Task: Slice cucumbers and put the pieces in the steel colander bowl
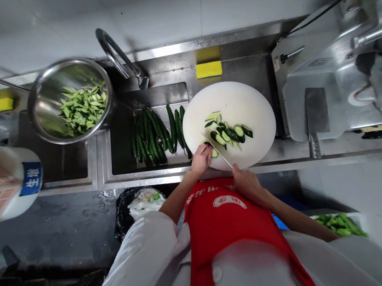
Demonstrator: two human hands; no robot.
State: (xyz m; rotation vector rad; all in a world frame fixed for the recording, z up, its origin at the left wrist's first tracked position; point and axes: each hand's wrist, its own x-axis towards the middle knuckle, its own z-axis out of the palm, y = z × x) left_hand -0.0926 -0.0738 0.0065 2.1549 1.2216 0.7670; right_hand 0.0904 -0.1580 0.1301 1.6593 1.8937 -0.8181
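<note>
My right hand (246,181) is wrapped round the handle of a kitchen knife (218,152), its blade slanting up and left over the round white cutting board (257,101). At the board's lower left edge, my left hand (201,159) has its fingers closed on a cucumber piece (214,153), right beside the blade. Most of that piece is hidden by the fingers and the knife. Cut cucumber chunks (228,134) lie loosely on the board just beyond the blade, with a few thin pale green slices (213,116) farther up.
Several whole cucumbers (152,135) fill part of the sink left of the board. A steel bowl (41,115) of cut cucumber stands farther left, near the tap (111,48). A cleaver (315,113) rests on a steel machine at right. A yellow sponge (209,69) sits behind the board.
</note>
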